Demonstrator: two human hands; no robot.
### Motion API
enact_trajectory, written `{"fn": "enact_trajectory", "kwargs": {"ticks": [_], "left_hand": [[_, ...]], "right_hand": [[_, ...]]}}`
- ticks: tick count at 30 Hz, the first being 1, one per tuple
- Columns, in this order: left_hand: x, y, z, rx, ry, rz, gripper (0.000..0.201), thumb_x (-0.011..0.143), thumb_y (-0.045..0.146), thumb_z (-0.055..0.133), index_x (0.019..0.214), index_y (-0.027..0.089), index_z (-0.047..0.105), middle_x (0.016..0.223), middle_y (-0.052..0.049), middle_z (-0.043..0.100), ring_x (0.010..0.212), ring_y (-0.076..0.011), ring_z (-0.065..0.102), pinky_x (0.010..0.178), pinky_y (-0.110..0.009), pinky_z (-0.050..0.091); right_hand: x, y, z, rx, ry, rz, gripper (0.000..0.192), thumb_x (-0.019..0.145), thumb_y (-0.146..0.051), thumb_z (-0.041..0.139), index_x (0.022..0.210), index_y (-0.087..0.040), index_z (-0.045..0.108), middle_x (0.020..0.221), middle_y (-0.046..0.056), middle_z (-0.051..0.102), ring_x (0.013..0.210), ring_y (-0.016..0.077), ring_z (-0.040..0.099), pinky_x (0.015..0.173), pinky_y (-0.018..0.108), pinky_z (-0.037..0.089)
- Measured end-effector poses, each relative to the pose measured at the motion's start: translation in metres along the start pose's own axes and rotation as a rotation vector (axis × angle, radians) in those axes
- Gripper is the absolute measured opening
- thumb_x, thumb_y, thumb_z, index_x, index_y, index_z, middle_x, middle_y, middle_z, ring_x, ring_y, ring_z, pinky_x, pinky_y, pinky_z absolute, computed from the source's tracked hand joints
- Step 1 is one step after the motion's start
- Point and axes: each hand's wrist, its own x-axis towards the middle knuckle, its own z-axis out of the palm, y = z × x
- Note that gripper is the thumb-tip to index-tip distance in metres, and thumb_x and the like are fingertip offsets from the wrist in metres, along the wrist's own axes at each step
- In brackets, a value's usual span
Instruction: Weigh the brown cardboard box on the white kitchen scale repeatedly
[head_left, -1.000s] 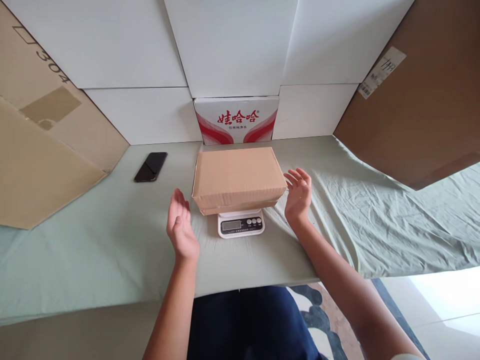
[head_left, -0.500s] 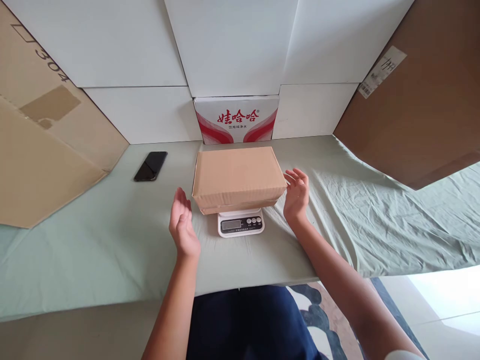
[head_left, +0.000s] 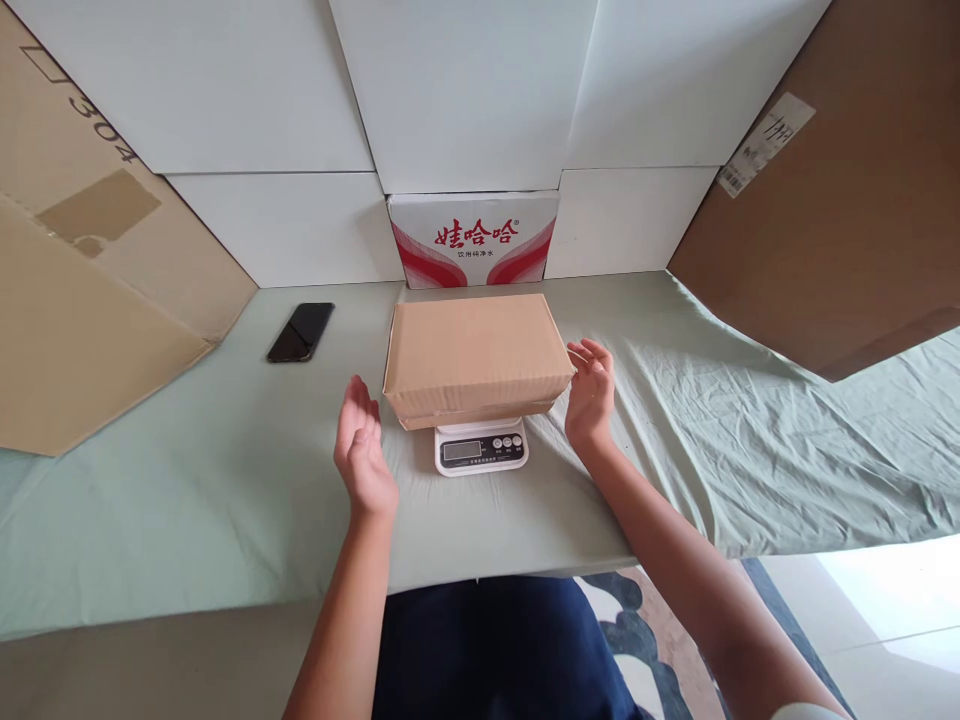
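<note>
Your hands barely move since a second ago: left hand [head_left: 363,452] and right hand [head_left: 590,393] hover open-palmed, flanking the cardboard box [head_left: 475,356] resting on the kitchen scale [head_left: 481,447], gripping nothing.

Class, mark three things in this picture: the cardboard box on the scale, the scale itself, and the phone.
cardboard box [head_left: 474,350]: head view, middle of its top face.
scale [head_left: 481,450]: head view, its front panel beside the display.
phone [head_left: 301,332]: head view, middle of its dark screen.
</note>
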Motion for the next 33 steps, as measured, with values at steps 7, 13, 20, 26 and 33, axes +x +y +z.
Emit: {"fn": "enact_trajectory", "kwargs": {"ticks": [7, 13, 20, 26, 33], "left_hand": [[0.0011, 0.0015, 0.0005, -0.01, 0.013, -0.009, 0.058, 0.095, 0.048, 0.052, 0.148, 0.026, 0.059, 0.166, -0.008, 0.046, 0.157, -0.0284, 0.038, 0.128, -0.043, 0.033], [0.0012, 0.0029, 0.0007, -0.016, 0.028, -0.015, 0.056, 0.096, 0.048, 0.05, 0.146, 0.026, 0.061, 0.164, -0.007, 0.048, 0.156, -0.0276, 0.04, 0.128, -0.042, 0.034], [0.0006, 0.0038, 0.0011, -0.006, 0.022, -0.016, 0.057, 0.095, 0.049, 0.051, 0.146, 0.025, 0.061, 0.164, -0.007, 0.048, 0.156, -0.0286, 0.039, 0.127, -0.042, 0.035], [0.0002, 0.0071, 0.0043, 0.0, -0.02, -0.031, 0.059, 0.095, 0.052, 0.051, 0.147, 0.025, 0.06, 0.162, -0.009, 0.05, 0.156, -0.0306, 0.04, 0.128, -0.045, 0.033], [0.0, 0.0078, 0.0045, 0.019, -0.022, -0.044, 0.062, 0.094, 0.054, 0.051, 0.148, 0.024, 0.059, 0.162, -0.009, 0.05, 0.157, -0.032, 0.037, 0.128, -0.045, 0.034]], "right_hand": [[0.0011, 0.0024, -0.0011, -0.02, -0.004, -0.005, 0.043, 0.08, -0.057, 0.057, 0.112, -0.028, 0.059, 0.116, 0.005, 0.065, 0.11, 0.0233, 0.063, 0.096, 0.04, 0.047], [-0.0009, 0.0013, -0.0006, 0.013, -0.011, -0.004, 0.04, 0.079, -0.054, 0.06, 0.11, -0.028, 0.062, 0.115, 0.004, 0.066, 0.11, 0.0222, 0.062, 0.096, 0.039, 0.047], [-0.0016, -0.0001, 0.001, -0.015, -0.022, -0.013, 0.041, 0.08, -0.056, 0.058, 0.11, -0.028, 0.06, 0.114, 0.004, 0.065, 0.112, 0.0235, 0.062, 0.097, 0.04, 0.047], [-0.0031, -0.0004, 0.0014, -0.01, -0.041, -0.017, 0.041, 0.079, -0.056, 0.059, 0.11, -0.028, 0.061, 0.114, 0.005, 0.064, 0.113, 0.0236, 0.061, 0.099, 0.041, 0.047], [-0.0038, -0.0005, 0.0017, -0.036, -0.042, -0.015, 0.04, 0.079, -0.055, 0.057, 0.109, -0.029, 0.061, 0.114, 0.004, 0.065, 0.115, 0.0251, 0.061, 0.103, 0.045, 0.047]]}}
